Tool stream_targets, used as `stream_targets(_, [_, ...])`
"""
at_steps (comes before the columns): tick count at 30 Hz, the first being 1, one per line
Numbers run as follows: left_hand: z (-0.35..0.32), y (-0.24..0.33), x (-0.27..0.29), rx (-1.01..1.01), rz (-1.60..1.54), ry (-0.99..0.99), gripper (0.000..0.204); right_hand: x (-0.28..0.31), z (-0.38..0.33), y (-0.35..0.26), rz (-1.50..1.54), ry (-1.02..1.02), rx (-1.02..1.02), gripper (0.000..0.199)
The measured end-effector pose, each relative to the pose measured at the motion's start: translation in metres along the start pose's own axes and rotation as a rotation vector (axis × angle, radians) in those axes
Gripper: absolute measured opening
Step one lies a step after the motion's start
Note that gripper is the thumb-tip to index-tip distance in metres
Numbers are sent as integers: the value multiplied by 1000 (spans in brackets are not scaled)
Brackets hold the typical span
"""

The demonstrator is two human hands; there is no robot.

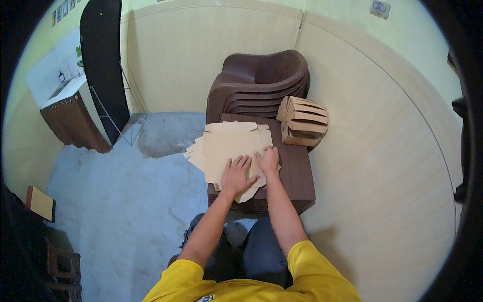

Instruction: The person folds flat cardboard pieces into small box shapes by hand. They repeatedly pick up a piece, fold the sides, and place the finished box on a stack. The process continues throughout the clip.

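Head view: flat tan cardboard sheets (229,145), smooth, notched, unevenly stacked; left hand (237,176) spread flat on top, right hand (268,160) curled near right edge, grip unclear.

Smooth, matt cardboard sheets (229,146) at centre; faintly glossy plastic chairs (261,91) at twelve o'clock; smooth, wood-look wall panel (377,151) at three; scuffed matt floor (110,206) at eight; cloth shirt (251,292) at six.
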State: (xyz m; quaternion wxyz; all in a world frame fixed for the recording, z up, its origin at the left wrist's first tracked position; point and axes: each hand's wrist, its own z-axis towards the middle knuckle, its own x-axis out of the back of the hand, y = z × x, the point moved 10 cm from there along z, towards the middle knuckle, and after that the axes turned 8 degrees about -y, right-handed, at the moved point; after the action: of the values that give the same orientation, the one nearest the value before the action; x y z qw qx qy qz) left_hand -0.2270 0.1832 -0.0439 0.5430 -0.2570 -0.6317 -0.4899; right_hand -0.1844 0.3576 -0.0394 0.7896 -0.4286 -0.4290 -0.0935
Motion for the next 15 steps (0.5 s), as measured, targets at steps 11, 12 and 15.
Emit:
stream_targets(11, [4, -2, -6, 5, 2, -14, 91, -15, 10, -7, -223, -245, -182, 51])
stream_targets(12, [4, -2, -6, 8, -4, -7, 91, -13, 13, -8, -196, -212, -184, 49])
stream_targets(15, [1, -4, -3, 63, -13, 41, 92, -17, 20, -6, -53, -168, -167, 47])
